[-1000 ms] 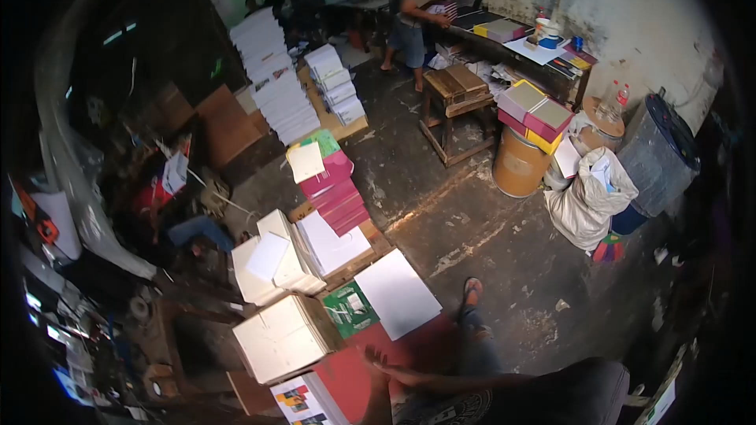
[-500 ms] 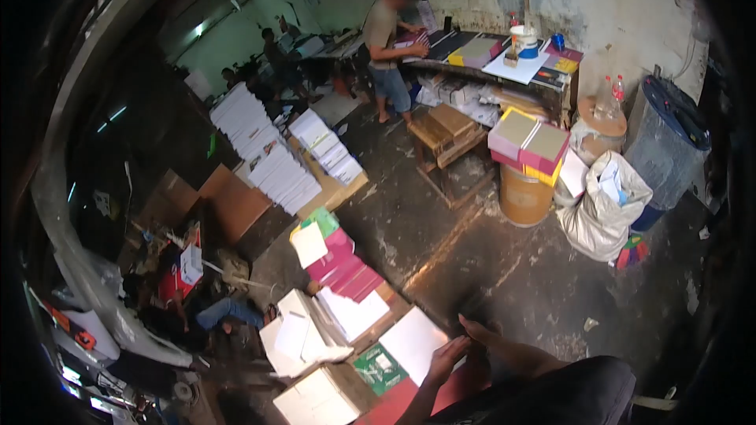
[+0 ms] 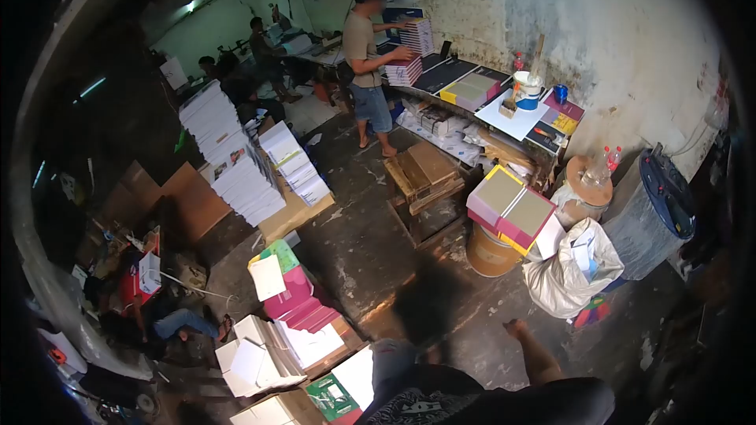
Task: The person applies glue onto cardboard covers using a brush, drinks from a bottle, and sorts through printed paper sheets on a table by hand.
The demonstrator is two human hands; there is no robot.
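My right hand (image 3: pixel 517 330) hangs over the dark floor at the lower middle right, in front of my dark trousers. Nothing shows in it, and its small, partly visible fingers look loosely apart. My left hand is out of sight. To the left of my legs are white sheets (image 3: pixel 357 374) and a green printed cover (image 3: pixel 331 397). Beyond these, maroon covers (image 3: pixel 302 299) lie in an overlapping row, with a cream sheet (image 3: pixel 268 277) at their far end.
A wooden stool (image 3: pixel 425 177), a drum (image 3: pixel 492 253) topped by grey-and-maroon covers (image 3: pixel 508 206), and a white sack (image 3: pixel 571 274) stand ahead. Tall paper stacks (image 3: pixel 228 153) rise at left. A co-worker (image 3: pixel 364 51) handles book stacks at the wall table (image 3: pixel 445 98). Another person's legs (image 3: pixel 185 323) extend at lower left.
My hands were close together over the red surface; now my right hand is apart to the right and my left has left view. My view has shifted. The co-worker now stands more upright.
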